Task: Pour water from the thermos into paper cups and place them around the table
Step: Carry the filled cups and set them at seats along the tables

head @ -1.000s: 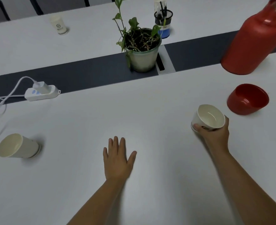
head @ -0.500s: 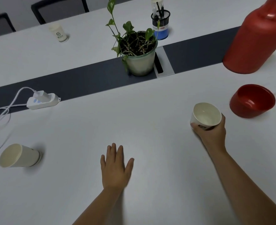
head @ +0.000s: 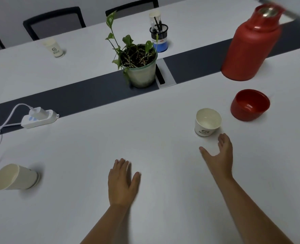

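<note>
An office meeting room, plainly. A long white conference table runs under both hands, a dark cable strip down its middle beyond the fingertips. Out past the left hand, black office chairs line the far edge. A mesh pen holder stands farther out between the hands, and a white power strip (charger plugged in) lies off to the left.

I count three paper cups: one near left, one right, one far left; one thermos.
</note>
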Available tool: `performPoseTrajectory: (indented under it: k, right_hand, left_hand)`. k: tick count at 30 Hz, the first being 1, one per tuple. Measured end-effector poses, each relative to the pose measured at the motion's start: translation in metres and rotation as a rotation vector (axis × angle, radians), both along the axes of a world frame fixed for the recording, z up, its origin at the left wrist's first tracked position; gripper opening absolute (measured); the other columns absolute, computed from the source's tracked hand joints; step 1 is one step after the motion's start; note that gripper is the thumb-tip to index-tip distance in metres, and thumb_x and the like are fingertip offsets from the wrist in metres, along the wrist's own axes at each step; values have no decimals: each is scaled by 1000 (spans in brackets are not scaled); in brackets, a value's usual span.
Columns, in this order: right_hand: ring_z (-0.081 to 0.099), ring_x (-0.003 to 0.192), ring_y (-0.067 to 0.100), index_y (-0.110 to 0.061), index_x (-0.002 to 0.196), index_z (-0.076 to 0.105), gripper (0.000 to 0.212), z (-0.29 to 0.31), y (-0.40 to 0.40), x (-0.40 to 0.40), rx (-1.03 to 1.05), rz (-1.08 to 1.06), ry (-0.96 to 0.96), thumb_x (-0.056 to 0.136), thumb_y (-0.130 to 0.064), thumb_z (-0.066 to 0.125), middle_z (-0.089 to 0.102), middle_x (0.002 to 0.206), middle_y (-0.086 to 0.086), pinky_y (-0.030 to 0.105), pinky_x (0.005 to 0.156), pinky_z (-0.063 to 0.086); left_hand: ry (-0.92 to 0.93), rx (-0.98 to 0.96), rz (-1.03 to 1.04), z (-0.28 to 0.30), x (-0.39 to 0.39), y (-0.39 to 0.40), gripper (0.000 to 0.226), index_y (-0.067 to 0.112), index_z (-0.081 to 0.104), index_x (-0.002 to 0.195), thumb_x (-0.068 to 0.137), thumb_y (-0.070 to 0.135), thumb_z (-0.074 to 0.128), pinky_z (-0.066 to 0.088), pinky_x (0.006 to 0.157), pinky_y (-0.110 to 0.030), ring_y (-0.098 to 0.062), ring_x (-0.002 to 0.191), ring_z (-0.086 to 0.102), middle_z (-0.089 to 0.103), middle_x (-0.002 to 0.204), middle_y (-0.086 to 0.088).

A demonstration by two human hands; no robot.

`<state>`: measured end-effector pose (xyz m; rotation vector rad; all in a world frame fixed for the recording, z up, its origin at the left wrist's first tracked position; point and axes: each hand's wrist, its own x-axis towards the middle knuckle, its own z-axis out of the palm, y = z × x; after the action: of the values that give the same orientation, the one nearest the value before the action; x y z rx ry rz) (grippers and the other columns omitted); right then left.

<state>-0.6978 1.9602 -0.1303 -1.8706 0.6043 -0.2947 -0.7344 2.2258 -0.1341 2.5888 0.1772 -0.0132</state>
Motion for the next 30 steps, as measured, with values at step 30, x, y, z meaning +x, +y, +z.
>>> performPoseTrajectory:
  k: [30]
  right_hand:
    - [53,100,-15,-65,90,51,38,71,122,-658,176,-736,26,60,-45,61,56,102,-42,-1,84,37]
  left_hand:
    - [588,-674,-700,50,-424,-39,54,46,58,90,79,-7,63,41,71,3,18,87,56,62,98,8]
